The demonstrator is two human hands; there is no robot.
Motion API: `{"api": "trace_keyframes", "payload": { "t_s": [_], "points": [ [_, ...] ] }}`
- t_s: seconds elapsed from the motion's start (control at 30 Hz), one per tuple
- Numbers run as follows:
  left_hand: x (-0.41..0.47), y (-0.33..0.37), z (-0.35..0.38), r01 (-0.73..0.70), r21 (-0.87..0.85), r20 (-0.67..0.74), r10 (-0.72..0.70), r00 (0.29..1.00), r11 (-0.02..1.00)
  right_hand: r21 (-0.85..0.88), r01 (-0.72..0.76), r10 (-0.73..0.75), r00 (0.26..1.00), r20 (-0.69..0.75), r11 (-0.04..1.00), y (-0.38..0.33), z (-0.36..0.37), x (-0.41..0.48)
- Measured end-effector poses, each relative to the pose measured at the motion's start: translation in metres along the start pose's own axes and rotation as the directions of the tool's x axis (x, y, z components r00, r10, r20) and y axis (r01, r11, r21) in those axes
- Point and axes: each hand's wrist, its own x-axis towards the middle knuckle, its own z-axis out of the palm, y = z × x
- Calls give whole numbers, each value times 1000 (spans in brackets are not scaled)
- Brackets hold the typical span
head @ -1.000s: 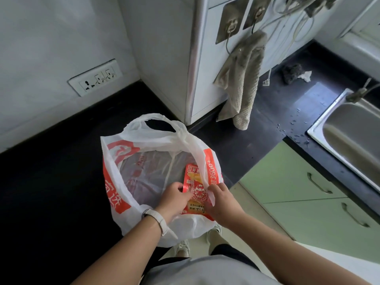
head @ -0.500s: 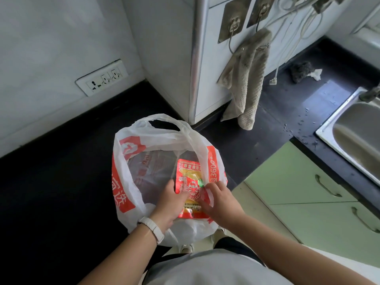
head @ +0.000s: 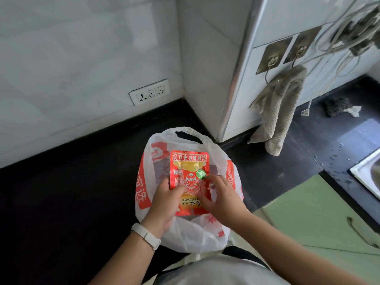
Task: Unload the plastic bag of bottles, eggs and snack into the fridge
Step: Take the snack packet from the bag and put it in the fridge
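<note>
My left hand [head: 167, 199] grips the lower left edge of the red snack packet [head: 189, 177], thumb on its printed face and the other fingers curled behind it. My right hand [head: 220, 195] lies over the packet's lower right part with fingers spread, fingertips pressing near a green round sticker [head: 201, 174] on the front; I cannot tell whether that hand actually pinches the edge. The packet stands nearly upright in the middle of the frame, its top half risen above the mouth of the white plastic bag [head: 185, 233], its bottom still inside the opening. The bag, printed with red panels, sits on the black countertop [head: 72, 192] in the lower centre, its handles slack toward the wall. Whatever else lies inside the bag is too hidden to name. A white band [head: 146, 235] circles my left wrist. A wall socket [head: 150, 94] sits left of centre, low on the wall. At the right, a beige cloth [head: 277, 108] hangs from a hook [head: 272, 58], and the corner of a steel sink [head: 366, 173] shows at the right edge.
</note>
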Motion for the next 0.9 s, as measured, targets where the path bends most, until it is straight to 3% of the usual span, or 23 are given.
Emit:
{"api": "trace_keyframes", "payload": {
  "t_s": [0.4,0.63,0.9],
  "points": [
    [-37,22,45,-85,-160,-263,40,964,983,208,107,-141,977,160,972,-2,-58,20],
    [-75,23,65,-136,-226,-480,12,877,965,340,159,-272,909,317,927,-5,-66,20],
    [-144,7,56,-234,-283,-667,-16,745,930,358,311,-450,786,425,880,-42,-49,-16]
  ]
}}
